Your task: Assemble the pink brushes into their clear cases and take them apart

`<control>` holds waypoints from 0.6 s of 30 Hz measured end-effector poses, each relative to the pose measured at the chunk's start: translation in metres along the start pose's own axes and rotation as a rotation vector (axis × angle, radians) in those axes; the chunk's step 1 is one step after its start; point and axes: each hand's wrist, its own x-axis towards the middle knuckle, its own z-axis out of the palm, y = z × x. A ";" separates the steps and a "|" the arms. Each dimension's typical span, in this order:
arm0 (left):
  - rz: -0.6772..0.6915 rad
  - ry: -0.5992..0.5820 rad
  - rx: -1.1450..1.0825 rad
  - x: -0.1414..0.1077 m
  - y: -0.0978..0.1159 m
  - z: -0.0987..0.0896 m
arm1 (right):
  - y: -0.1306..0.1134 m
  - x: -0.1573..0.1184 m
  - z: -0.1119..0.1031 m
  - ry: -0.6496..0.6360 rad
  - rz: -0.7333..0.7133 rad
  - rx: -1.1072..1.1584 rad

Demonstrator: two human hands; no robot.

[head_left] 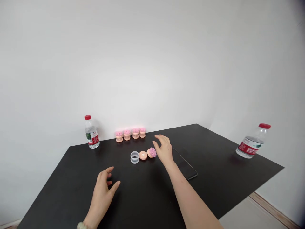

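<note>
- While both hands hover over the black tabletop [214, 178], neither appears to hold anything.
- Right hand [164, 150]: open, fingers spread wide and palm down, just beside the head of the pink-bristled brush [152, 152]. No contact can be made out.
- Left hand [102, 197]: empty, nearer the person and well apart from the small items, fingers loosely spread and slightly curled. Whether it touches the tabletop cannot be told. A pale beaded bracelet [81, 225] sits on the wrist.
- Pink-bristled brush: peach body, lying on its side at the right end of a short row, bristles toward the right hand.
- Peach disc [143, 155]: lying flat in the same row, touching or almost touching the brush.
- Transparent ribbed ring [134, 157]: upright on one open end at the left of the row, just beside the disc.
- Four upright brushes [130, 135]: same pink and peach make, bristles up, standing close together in a line behind the row, near the far edge.
- Black smartphone [184, 163]: flat on the tabletop, just right of the right wrist.
- Red-capped water bottle [91, 132]: upright at the far left edge.
- Second water bottle [252, 143]: red cap, far right, appearing tilted in this view. Whether it truly leans cannot be told.
- White wall [143, 63]: behind the table.
</note>
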 end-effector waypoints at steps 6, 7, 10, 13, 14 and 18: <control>0.211 0.079 0.104 -0.005 0.013 0.002 | 0.016 0.030 0.018 -0.244 0.105 -0.042; 0.268 0.082 0.147 -0.006 0.015 0.002 | 0.018 0.038 0.024 -0.288 0.113 -0.058; 0.471 0.139 0.314 -0.009 0.019 -0.001 | 0.024 0.062 0.048 -0.390 0.152 -0.122; 0.675 0.221 0.464 -0.011 0.023 -0.006 | 0.029 0.084 0.076 -0.461 0.199 -0.184; 0.733 0.246 0.502 -0.011 0.024 -0.007 | 0.031 0.089 0.085 -0.481 0.216 -0.200; 0.825 0.299 0.591 -0.015 0.029 -0.010 | 0.035 0.105 0.120 -0.534 0.302 -0.242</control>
